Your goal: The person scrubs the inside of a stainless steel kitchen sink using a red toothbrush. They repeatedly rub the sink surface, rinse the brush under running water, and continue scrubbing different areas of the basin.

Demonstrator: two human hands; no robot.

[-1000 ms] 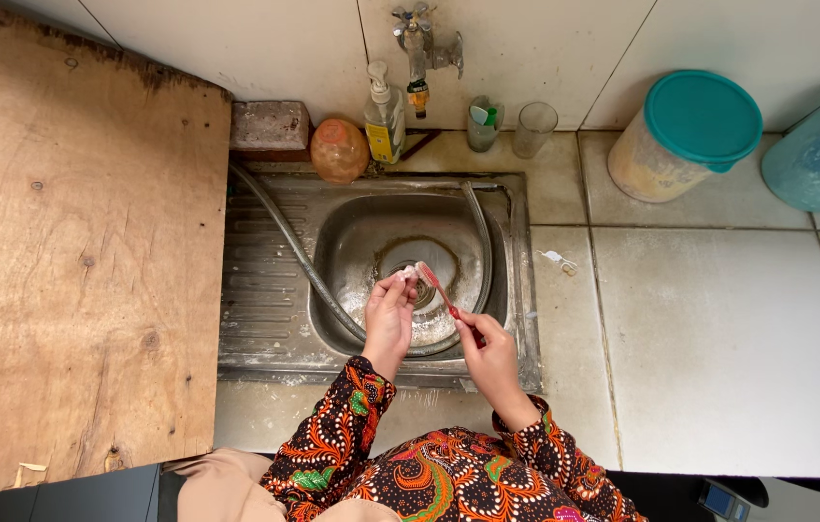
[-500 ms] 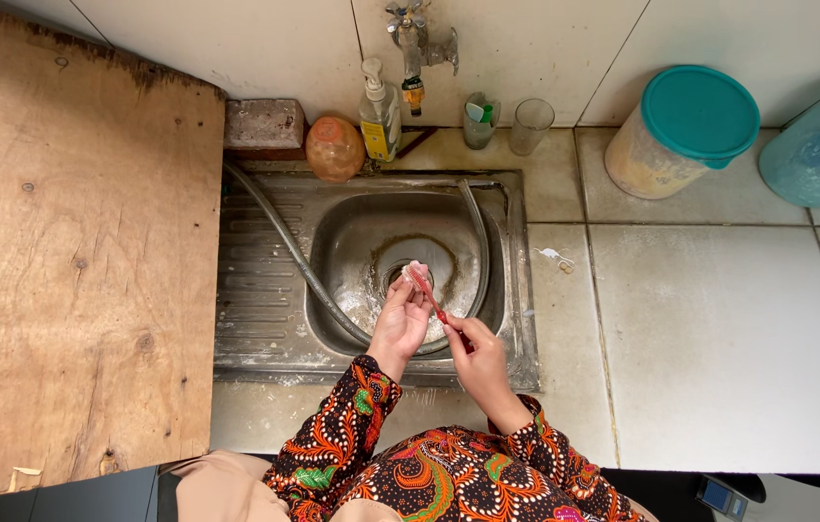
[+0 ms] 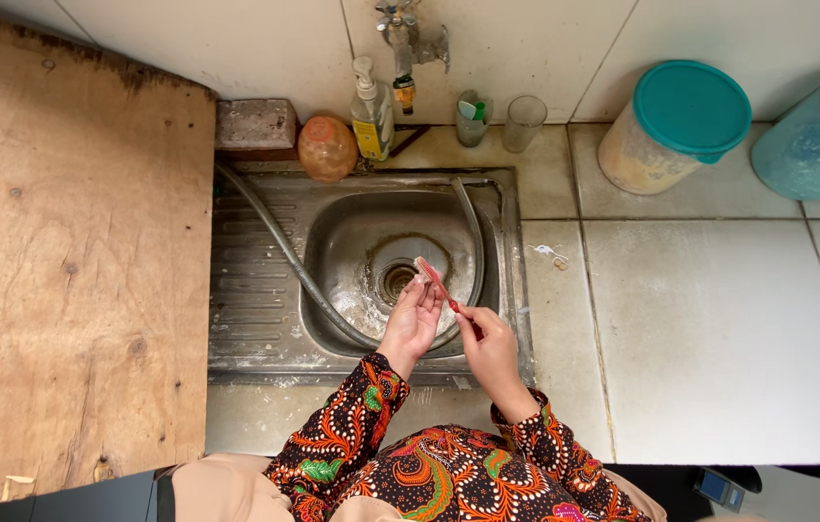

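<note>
Briefly, per-moment notes:
Right hand: the right hand [image 3: 489,340] pinches the lower handle of a thin red plastic toothbrush [image 3: 441,287] between thumb and fingertips, closed on it, brush slanting up and to the left.
Left hand: the left hand [image 3: 413,317] is held palm up with fingers loosely curled, not closed on anything; its fingertips touch the bristle end of the toothbrush.
Toothbrush location: over the bowl of the stainless steel sink [image 3: 265,280], just beside the round drain [image 3: 396,280], head resting against the left fingertips.
Change vs earlier frames: both hands sit slightly lower and nearer the front rim of the sink than a second ago; brush head was nearer the drain centre, now at its edge. Grip on the handle unchanged.
Meaning: judged as ongoing rubbing of the bristles with the fingers, no put-down and no hand swap; whether water runs cannot be told.
View shift: camera framing nearly the same, slight drift only.
Sink surroundings: a grey flexible hose [image 3: 279,253] curves along the drainboard and around the bowl; metal wall tap [image 3: 408,29] above.
Back ledge: orange round bottle [image 3: 327,148], clear pump soap bottle with yellow liquid [image 3: 372,114], small clear glass tumbler [image 3: 523,122], rectangular reddish brick [image 3: 255,126].
Right counter: beige plastic tub with teal lid [image 3: 676,126] on white tiles.
Left: worn plywood board [image 3: 62,261] covers the counter.
</note>
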